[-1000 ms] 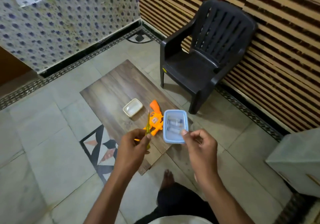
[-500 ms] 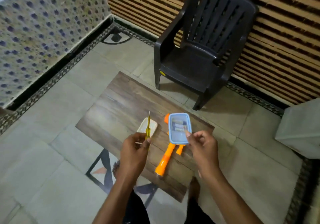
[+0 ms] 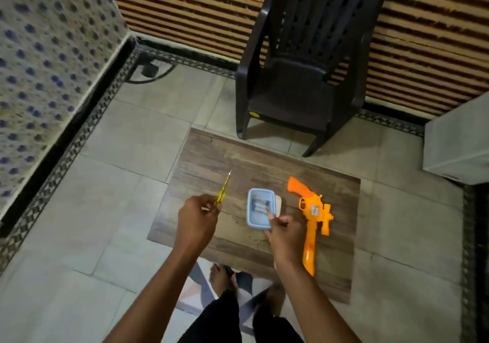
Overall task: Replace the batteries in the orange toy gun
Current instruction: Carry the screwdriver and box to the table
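Early in the job, by the look of it. Holding a yellow screwdriver [image 3: 223, 189] pinched in the left hand [image 3: 197, 219], tip up and away, over the left edge of the desk [image 3: 238, 154], touching nothing. Gripping the near right corner of a blue-rimmed box [image 3: 250, 210] with the right hand [image 3: 285, 232], fingers curled on the rim; cannot tell whether lifted or resting on the desk. Inside the box, likely batteries [image 3: 258, 205], too blurred to count. Just behind the box, partly hidden, a small cream dish [image 3: 278, 201]. Right of the box, apart from both hands, the orange toy gun [image 3: 312, 215] flat on the desk, grip at the far end, barrel pointing back toward the feet. No open hatch or loose screw visible on the gun, so probably not opened yet; cannot make out the cover from here. Left to do, as judged: set the box down, find and unscrew the cover, pull old cells, fit new ones, close up. Beyond the desk, a black plastic chair [image 3: 304, 78].
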A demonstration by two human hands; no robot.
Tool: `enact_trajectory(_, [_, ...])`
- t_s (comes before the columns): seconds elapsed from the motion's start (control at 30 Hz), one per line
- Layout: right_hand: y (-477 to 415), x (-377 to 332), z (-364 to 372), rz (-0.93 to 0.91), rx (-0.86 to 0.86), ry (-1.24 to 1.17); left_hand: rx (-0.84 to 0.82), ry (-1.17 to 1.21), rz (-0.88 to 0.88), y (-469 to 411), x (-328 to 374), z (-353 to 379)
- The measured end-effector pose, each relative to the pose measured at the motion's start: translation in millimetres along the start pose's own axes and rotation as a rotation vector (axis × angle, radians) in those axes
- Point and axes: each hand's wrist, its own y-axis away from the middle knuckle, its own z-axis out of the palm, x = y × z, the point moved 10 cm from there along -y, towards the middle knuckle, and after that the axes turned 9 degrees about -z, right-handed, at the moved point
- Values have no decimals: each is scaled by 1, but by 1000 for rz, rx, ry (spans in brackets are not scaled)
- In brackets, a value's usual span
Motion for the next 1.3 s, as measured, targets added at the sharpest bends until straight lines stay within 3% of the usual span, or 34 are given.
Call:
enact_trajectory(0.23, [-25,59,63,123,48,20,-49,-55,-194,-67,-78,40])
enact_trajectory(0.5, [-67,147,136,248,135,80,17,-228,-201,-163,-138,85])
enact_trajectory(0.87, [-86,170,165,245,240,105,100,-381,-159,-226,-161,101])
enact_trajectory(1.1, [-83,161,167,192,261,188,45,-385,-73,-228,-161,108])
enact_trajectory(1.3, [-73,154,170,191,111,262,13,-359,-73,-220,-163,98])
